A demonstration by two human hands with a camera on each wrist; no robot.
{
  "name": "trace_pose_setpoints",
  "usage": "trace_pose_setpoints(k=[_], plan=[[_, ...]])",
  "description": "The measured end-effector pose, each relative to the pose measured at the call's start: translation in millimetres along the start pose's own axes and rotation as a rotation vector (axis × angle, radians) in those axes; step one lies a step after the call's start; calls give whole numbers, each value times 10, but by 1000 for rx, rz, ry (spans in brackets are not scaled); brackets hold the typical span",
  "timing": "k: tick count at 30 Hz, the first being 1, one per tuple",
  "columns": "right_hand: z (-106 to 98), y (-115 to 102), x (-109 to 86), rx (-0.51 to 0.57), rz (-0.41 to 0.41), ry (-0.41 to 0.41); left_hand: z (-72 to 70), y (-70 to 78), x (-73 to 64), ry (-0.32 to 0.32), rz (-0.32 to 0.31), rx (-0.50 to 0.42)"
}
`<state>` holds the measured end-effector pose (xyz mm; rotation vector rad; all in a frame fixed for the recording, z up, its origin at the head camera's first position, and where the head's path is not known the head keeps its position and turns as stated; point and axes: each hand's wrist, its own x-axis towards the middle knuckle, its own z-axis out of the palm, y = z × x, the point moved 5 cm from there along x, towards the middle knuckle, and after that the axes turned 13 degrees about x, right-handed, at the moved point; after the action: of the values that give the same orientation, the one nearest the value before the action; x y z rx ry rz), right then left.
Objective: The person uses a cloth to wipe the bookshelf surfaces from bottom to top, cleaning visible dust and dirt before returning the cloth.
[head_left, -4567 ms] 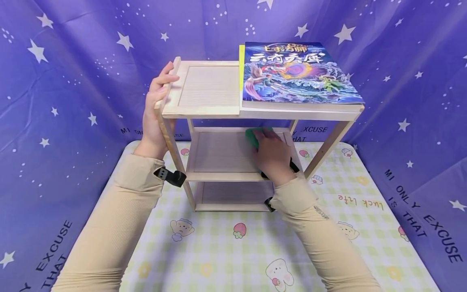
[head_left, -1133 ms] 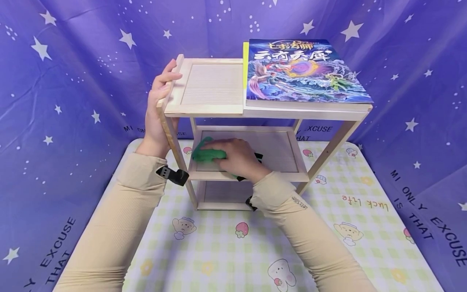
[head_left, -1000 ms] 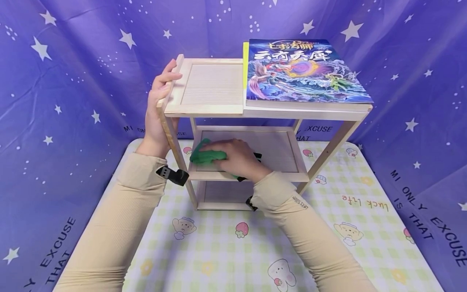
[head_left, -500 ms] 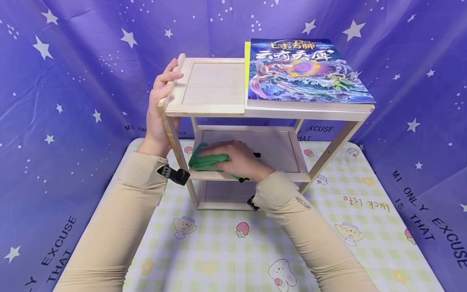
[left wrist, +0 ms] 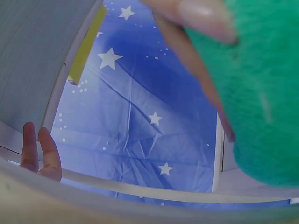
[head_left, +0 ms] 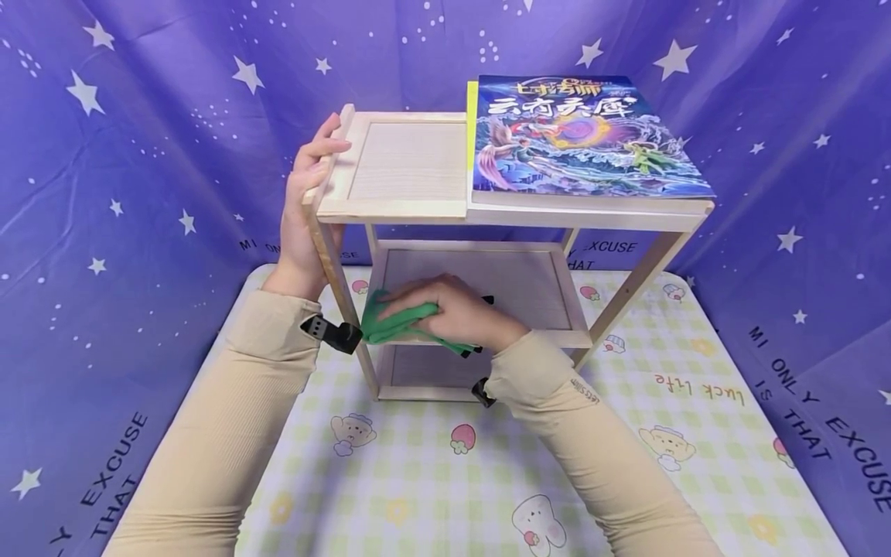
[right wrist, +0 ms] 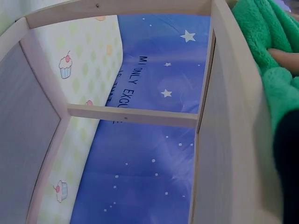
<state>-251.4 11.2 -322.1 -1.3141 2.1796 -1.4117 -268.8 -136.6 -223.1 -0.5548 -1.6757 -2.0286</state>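
A three-tier wooden shelf (head_left: 407, 158) stands on the table. My left hand (head_left: 301, 213) grips its left side frame near the top, fingers bent over the upper rail. On the middle tier (head_left: 518, 278), at the left front corner, my right hand (head_left: 455, 309) holds a fluffy green cloth (head_left: 397, 321), pressing it along the front edge, with part hanging over. In the left wrist view the green cloth (left wrist: 266, 88) looms close at the right, under right-hand fingers. The right wrist view catches the cloth (right wrist: 252, 30) beside the tier's edge.
A thick book with a blue illustrated cover (head_left: 571, 139) lies on the right half of the top tier, with a yellow-edged item (head_left: 471, 128) under it. The bottom tier (head_left: 431, 366) sits below. Purple star-patterned curtains (head_left: 139, 232) surround the checked tablecloth (head_left: 431, 487).
My right hand has moved the cloth from the middle tier's right back area to its left side, then forward to the front edge. The left hand keeps its place on the frame.
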Motion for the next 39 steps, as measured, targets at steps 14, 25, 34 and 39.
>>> trace_pose_setpoints(k=[14,25,34,39], plan=[[199,-181,-135,-476,-144,-61,-6,6,-2,2,3,15],[343,-279,-249,-727,-193,-51,2,3,-12,0,-5,26],[442,-281,-323,-851,-260,33,-11,-4,-6,-9,-13,4],[457,-285,-359,-858,-275,62,-11,-11,-3,-25,-28,10]])
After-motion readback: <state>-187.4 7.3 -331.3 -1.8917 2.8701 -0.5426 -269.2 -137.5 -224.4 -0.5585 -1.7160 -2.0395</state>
